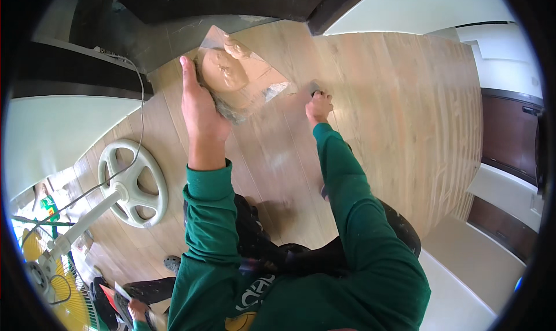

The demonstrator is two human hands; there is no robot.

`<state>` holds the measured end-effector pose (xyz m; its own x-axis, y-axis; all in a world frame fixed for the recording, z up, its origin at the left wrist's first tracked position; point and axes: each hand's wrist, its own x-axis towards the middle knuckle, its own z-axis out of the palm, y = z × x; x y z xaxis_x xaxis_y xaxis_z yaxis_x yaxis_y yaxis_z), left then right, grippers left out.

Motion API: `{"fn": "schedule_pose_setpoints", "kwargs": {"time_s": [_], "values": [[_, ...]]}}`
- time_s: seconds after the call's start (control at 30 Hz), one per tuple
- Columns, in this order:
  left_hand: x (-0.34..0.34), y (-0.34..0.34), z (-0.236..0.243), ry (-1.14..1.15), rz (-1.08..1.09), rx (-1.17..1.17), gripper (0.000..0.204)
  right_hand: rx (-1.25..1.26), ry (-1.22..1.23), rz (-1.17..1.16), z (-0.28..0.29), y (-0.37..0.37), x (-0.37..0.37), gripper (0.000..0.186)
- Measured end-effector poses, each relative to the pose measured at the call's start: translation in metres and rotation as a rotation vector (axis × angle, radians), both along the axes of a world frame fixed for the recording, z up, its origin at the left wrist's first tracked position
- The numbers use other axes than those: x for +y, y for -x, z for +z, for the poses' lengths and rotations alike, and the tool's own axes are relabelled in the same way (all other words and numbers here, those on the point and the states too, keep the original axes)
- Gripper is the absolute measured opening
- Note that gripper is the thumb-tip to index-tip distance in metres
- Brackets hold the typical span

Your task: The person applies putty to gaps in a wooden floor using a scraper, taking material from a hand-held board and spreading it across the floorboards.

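Note:
My left hand holds a flat square board with a crinkled edge by its side, thumb along the rim. A smooth mound of beige paste and a smaller dab sit on the board. To the right of it, my right hand is closed round a small flat scraper with a dark part, held over the wood-look floor. Whether the scraper touches the floor I cannot tell.
A white fan base with pole, yellow blades and a cable stands left. A co-worker's hand holds flat tools at lower left. Dark doorway ahead, white walls, a brown panel and pale ledges right.

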<state>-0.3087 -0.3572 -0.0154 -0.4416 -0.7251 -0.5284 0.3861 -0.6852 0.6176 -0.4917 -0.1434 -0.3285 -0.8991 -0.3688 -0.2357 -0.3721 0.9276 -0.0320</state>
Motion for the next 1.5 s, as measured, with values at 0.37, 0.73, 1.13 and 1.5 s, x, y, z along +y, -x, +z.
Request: {"fn": "schedule_pose_setpoints", "kwargs": {"time_s": [0.37,0.73,1.13,1.5], "values": [[-0.011,-0.002,-0.014,-0.008,0.05,0.076,0.055,-0.049,0.279,0.309,0.002,-0.005,0.02,0.029],[-0.003,-0.003,-0.005,0.053,0.048,0.066,0.057,-0.136,0.135,0.219,0.009,-0.055,-0.033,0.032],[-0.003,0.004,-0.007,-0.026,0.031,0.064,0.061,-0.223,0.275,0.731,0.012,-0.06,0.041,0.024],[0.006,0.003,-0.009,-0.154,-0.37,0.115,0.058,0.101,1.137,1.119,0.313,-0.017,-0.038,0.045]]}}
